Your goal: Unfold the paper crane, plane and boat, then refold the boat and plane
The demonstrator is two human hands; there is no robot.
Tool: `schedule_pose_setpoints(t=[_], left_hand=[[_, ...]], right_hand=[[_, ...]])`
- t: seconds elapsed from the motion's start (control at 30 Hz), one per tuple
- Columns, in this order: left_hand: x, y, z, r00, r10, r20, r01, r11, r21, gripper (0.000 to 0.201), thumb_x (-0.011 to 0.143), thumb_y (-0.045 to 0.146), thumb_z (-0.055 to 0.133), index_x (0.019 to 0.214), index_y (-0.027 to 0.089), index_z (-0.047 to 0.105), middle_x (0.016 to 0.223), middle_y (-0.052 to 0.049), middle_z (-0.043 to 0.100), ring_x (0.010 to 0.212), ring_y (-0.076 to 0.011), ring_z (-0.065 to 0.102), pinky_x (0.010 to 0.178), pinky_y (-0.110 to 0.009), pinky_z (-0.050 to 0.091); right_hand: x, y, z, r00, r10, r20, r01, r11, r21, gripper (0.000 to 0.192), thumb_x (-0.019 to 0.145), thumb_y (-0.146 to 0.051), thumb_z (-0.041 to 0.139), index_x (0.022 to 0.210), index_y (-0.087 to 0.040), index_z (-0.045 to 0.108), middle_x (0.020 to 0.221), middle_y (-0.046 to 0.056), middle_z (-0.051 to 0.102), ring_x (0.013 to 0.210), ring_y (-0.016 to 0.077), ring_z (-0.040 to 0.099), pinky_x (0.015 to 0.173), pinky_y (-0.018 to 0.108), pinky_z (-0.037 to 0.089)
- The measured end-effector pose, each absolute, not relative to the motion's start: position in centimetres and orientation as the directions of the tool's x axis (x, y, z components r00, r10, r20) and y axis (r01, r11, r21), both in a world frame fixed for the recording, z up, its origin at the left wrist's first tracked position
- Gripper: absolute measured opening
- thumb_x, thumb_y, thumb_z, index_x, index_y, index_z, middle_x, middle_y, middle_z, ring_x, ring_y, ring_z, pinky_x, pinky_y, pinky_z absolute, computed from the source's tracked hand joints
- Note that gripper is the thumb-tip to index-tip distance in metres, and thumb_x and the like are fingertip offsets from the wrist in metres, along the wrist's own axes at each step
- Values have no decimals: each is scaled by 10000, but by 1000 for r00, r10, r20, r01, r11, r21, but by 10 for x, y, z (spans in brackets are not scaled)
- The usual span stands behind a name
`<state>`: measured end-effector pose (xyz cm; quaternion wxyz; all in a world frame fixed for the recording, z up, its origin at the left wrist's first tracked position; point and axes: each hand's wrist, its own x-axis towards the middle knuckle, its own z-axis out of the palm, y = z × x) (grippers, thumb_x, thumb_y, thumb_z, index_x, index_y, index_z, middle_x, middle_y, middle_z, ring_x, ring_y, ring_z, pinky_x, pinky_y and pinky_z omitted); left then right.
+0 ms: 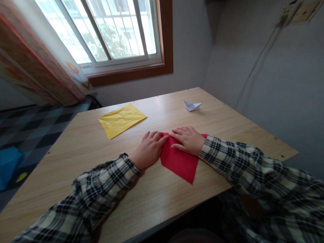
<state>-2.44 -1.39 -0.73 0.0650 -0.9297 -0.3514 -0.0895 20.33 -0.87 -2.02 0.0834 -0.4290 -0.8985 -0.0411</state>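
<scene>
Both hands lay flat and open on my red paper [180,162]: left hand [150,150] pressing its left corner, right hand [187,139] over its far edge, the sheet's point aimed toward me, with the yellow sheet [122,119] beyond-left.

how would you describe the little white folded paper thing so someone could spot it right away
Start at the wooden table under the window and look to its far right part, near the grey wall. The small white folded paper boat sits there alone, beyond both hands. Unlike the flat yellow sheet and red paper, it is white and stands up.
</scene>
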Motion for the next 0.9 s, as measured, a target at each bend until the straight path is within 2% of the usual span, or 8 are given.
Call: schedule_pose_setpoints(t=[0.3,0.57,0.9], left_hand=[[-22,-16,-7,732,655,184,678,-728,-106,415,969,177,412,1365,166,532,1282,-156,582,1210,-282,526,1101,-518,334],[-21,-17,-6,729,660,185,684,-717,-135,410,974,184,402,1366,174,522,1301,-149,577,1227,-282,521,1104,-523,325],[-18,-22,-8,663,730,164,748,-645,-153,425,978,177,405,1381,216,535,1397,-133,560,1271,-291,513,1119,-547,306]], right_hand=[[205,-9,-12,-563,801,204,820,572,19,509,1017,-516,376,1253,-163,658,1389,143,596,1266,301,514,1056,471,305],[205,-11,-5,-560,803,207,823,567,28,462,1015,-480,411,1150,-146,700,1267,150,660,1187,289,551,1012,443,309],[203,-13,-6,-554,813,180,829,559,31,473,1002,-507,431,1192,-149,676,1265,152,654,1179,284,547,1014,433,297]])
